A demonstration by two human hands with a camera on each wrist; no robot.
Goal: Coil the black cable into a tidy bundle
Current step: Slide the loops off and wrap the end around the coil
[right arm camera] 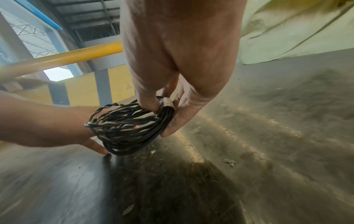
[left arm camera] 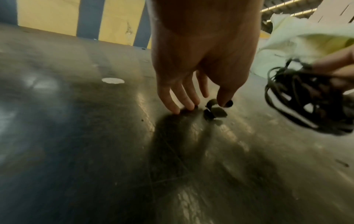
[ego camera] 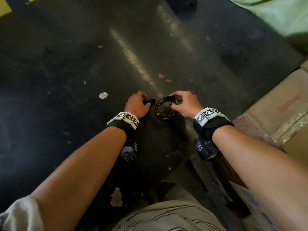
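Note:
The black cable (ego camera: pixel 164 117) is wound into a small round coil (right arm camera: pixel 124 128), held just above the dark floor. My right hand (ego camera: pixel 174 101) pinches the coil at its right side between thumb and fingers, where a short band (right arm camera: pixel 168 104) wraps the strands. The coil shows at the right edge of the left wrist view (left arm camera: pixel 298 98). My left hand (ego camera: pixel 139 101) is beside the coil on its left, fingers (left arm camera: pixel 178 108) pointing down and touching the floor. Its thumb tip touches a small black strap (left arm camera: pixel 215 112) lying there, also seen from the head (ego camera: pixel 149 101).
Cardboard boxes (ego camera: pixel 275 114) stand close on the right. A pale green sack (ego camera: pixel 275 14) lies at the far right. A yellow and grey barrier (left arm camera: pixel 57 18) and a yellow rail (right arm camera: pixel 67 59) stand beyond. Scraps and a white spot (ego camera: pixel 103 95) dot the floor (ego camera: pixel 66 64).

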